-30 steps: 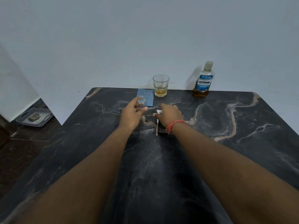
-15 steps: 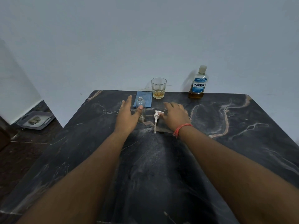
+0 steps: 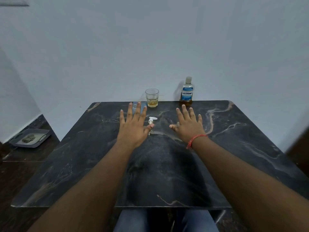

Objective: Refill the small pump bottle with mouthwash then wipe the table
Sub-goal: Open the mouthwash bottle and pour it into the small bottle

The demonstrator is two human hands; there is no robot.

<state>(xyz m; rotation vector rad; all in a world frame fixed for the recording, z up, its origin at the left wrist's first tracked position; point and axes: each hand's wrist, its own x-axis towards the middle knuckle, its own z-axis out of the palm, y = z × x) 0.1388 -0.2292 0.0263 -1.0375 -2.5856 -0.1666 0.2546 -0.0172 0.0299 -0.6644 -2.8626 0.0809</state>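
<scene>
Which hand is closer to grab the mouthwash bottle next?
Probably the right hand: it is open and its fingertips lie just short of the mouthwash bottle. The left hand lies farther off, by the pump head.

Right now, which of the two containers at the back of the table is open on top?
The drinking glass, beside the blue cloth, has an open rim and a little amber liquid. The Listerine bottle to its right wears a cap.

Hidden behind the left hand

The left hand [image 3: 133, 127] covered most of the blue cloth [image 3: 142, 106] at 12 o'clock; the pump's [image 3: 151, 121] tube vanished under its thumb, and the small bottle could not be made out.
</scene>
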